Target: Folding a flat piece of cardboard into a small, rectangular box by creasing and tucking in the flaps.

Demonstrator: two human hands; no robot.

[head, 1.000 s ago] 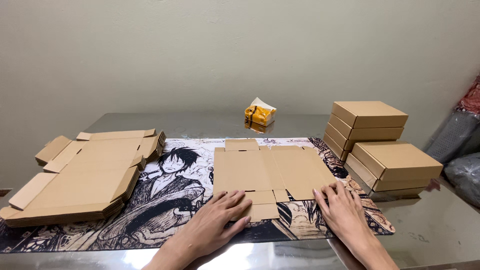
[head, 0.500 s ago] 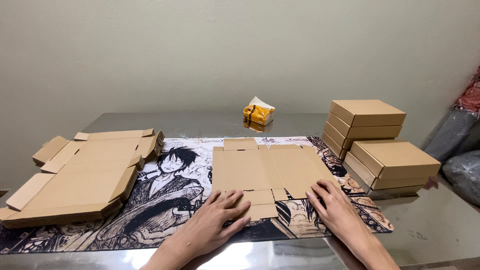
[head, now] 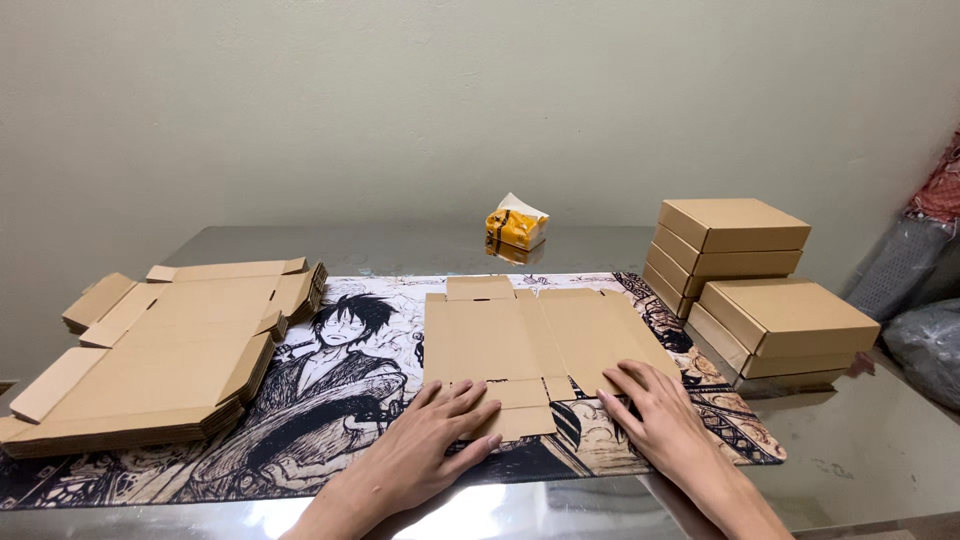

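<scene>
A flat, unfolded brown cardboard box blank (head: 530, 335) lies on the illustrated black-and-white desk mat (head: 340, 400). My left hand (head: 435, 440) rests palm down on the blank's near left flap, fingers spread. My right hand (head: 655, 410) presses flat on the blank's near right corner, fingers apart. Neither hand grips anything.
A stack of flat box blanks (head: 150, 350) sits at the left. Folded closed boxes are stacked at the right, a taller pile (head: 730, 240) behind and a lower pile (head: 785, 325) in front. A yellow tissue pack (head: 515, 225) stands at the back on the metal table (head: 880, 460).
My right hand has slid a little left and forward along the blank's near right edge. My left hand and the blank have barely moved.
</scene>
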